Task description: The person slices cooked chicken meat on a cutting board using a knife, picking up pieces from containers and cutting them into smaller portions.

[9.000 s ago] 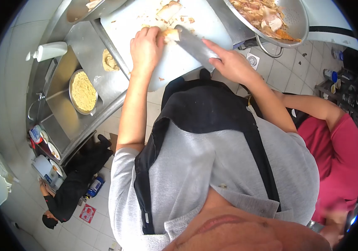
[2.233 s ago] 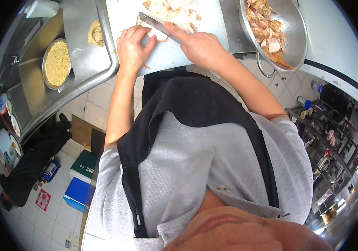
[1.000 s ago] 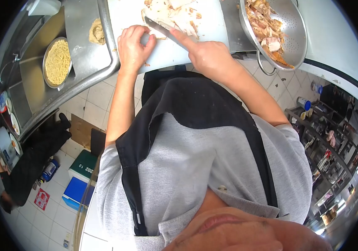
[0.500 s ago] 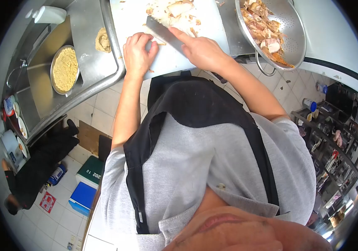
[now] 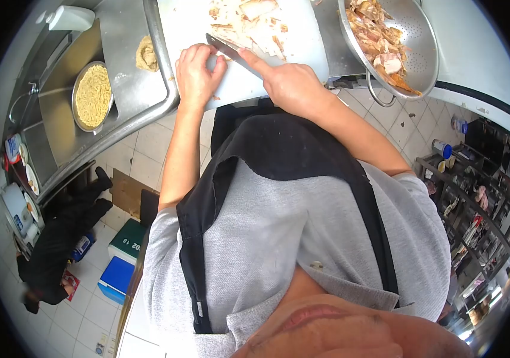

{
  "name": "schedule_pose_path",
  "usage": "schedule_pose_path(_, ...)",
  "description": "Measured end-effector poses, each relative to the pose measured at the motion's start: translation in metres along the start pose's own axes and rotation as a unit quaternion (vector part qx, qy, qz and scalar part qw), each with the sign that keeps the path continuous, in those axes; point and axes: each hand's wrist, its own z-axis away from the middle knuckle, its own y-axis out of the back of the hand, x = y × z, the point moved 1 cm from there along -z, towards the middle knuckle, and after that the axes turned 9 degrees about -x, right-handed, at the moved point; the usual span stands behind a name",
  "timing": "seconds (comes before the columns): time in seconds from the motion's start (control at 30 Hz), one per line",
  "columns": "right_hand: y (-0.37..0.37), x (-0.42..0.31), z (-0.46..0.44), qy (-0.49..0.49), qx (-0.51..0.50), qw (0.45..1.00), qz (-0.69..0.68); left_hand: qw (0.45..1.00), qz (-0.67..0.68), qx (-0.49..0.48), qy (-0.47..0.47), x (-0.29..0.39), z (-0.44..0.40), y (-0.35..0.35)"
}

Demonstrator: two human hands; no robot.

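My right hand (image 5: pixel 290 86) is closed round the handle of a knife (image 5: pixel 231 52), its index finger stretched along the blade. The blade lies low over the white cutting board (image 5: pixel 246 89), its tip pointing to the far left. Close by the blade, my left hand (image 5: pixel 195 74) rests on the board with curled fingers and the thumb drawn in; what lies under them is hidden. Small brown scraps show beside its thumb. Chopped meat (image 5: pixel 258 27) is spread over the board beyond the knife.
On the right stands a metal colander (image 5: pixel 417 51) heaped with cooked meat pieces. A steel sink (image 5: pixel 159 53) to the left holds a bowl of yellow noodle-like food (image 5: pixel 92 95), with a pale lump (image 5: pixel 146 53) near its edge. A co-worker in black (image 5: pixel 67 232) bends at lower left.
The knife blade has tilted and come down nearer the board, and my right hand has shifted slightly. My left hand stays in place. The co-worker has moved a little to the right.
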Motion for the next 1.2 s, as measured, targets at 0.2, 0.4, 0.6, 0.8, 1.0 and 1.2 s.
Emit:
schedule_pose_path(0.2,-0.001,-0.006,-0.006,-0.001,0.002,1.0,0.028,1.0,-0.002,0.011,-0.014,-0.001,0.0,-0.003)
schedule_pose_path(0.4,-0.014,-0.001,-0.034,-0.001,0.03,1.0,0.003,1.0,-0.001,0.021,-0.017,-0.005,-0.001,-0.006)
schedule_pose_path(0.6,-0.002,0.013,0.009,-0.029,-0.032,0.999,-0.025,1.0,-0.011,0.018,0.001,0.003,0.002,0.002)
schedule_pose_path(0.8,0.02,0.021,0.059,-0.092,0.045,0.991,-0.084,0.997,0.032,-0.04,-0.057,0.019,-0.011,-0.007)
schedule_pose_path(1.0,0.008,0.041,0.066,-0.191,0.04,0.98,-0.028,0.991,0.002,-0.109,-0.079,0.03,-0.029,0.001)
schedule_pose_path(1.2,0.019,0.029,0.041,-0.131,0.096,0.981,-0.105,0.976,-0.078,-0.167,-0.112,0.04,-0.053,0.026)
